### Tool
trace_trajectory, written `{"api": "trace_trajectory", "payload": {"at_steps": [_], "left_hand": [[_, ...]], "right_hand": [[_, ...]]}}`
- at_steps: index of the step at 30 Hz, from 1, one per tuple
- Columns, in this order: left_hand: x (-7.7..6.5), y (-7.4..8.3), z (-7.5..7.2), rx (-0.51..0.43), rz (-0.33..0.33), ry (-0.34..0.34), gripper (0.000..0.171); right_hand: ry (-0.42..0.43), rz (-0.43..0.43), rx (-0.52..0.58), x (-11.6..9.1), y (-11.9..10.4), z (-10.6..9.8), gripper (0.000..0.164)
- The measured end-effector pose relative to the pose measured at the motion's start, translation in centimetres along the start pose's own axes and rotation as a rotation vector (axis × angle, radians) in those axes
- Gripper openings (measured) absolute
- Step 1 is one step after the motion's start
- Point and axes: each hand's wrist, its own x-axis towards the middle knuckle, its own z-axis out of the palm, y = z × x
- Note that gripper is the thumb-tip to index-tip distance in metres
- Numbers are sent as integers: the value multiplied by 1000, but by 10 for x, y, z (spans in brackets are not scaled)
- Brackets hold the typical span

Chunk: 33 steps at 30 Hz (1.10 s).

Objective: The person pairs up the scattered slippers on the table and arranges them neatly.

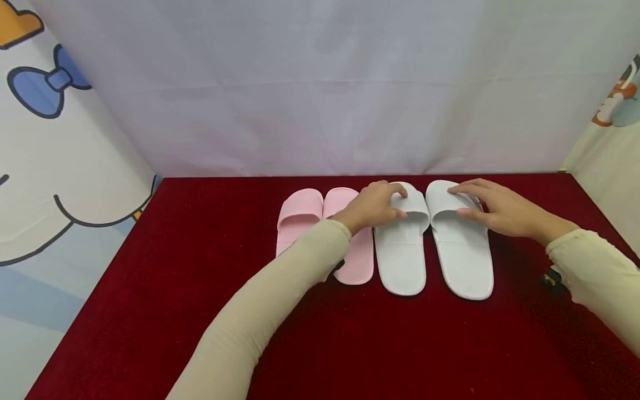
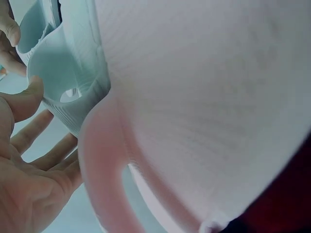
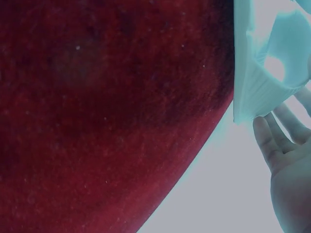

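Observation:
A pair of white slippers stands side by side, toes toward the back: the left white slipper (image 1: 401,269) and the right white slipper (image 1: 467,269). My left hand (image 1: 372,206) is at the left one's ribbed strap, its thumb by the strap's rear edge and its fingers loosely spread in the left wrist view. At the right slipper's strap is my right hand (image 1: 505,210), fingers over the strap and thumb near its opening. In the right wrist view, fingertips (image 3: 261,127) appear to touch the strap. Neither hand visibly grips; exact contact is partly hidden.
A pair of pink slippers (image 1: 301,204) lies directly left of the white ones, partly covered by my left sleeve (image 1: 280,283). All rest on a dark red cloth surface (image 1: 200,233). A white curtain (image 1: 320,111) hangs behind, with cartoon-printed cloth (image 1: 75,150) at the left.

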Motion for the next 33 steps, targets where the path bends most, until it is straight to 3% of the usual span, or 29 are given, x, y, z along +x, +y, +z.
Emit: {"api": "trace_trajectory", "payload": {"at_steps": [15,25,29,33], "left_hand": [[0,-3,5,-11,17,0,46],[-3,-2,4,-27,-9,-17,47],[-8,-2,0,-30,-9,-26,46],[-23,-4,-8,-55,-8,19,41]], "right_hand": [[0,15,23,-4,2,11,48],[27,8,53,-6,1,19,48],[38,1,57,-7,1,21,48],[47,-1,71,-11,-2,21,50]]}}
